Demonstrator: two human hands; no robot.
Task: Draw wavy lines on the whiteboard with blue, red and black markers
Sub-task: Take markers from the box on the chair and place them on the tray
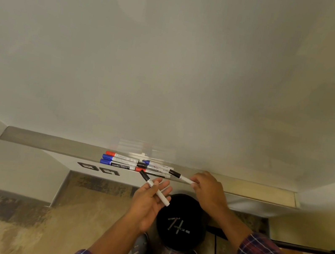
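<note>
Working outward from the body: L hand (148, 203), just below the tray (48, 142), held a black-capped marker (155, 189) across part-curled fingers, cap pointing up toward the tray. R hand (207, 189), at the tray's front lip, pinched the tail of a second black marker (182, 177) w/ its fingertips, cap end over the loose markers. On the tray lay a red marker (121, 156), a blue marker (116, 159) & others, bunched near its middle. Above the tray, the whiteboard (173, 61) showed no lines yet. Judgement: markers prob. light, stiff, smooth plastic, apt to roll. Best gripped mid-barrel, cap pulled straight off.
</note>
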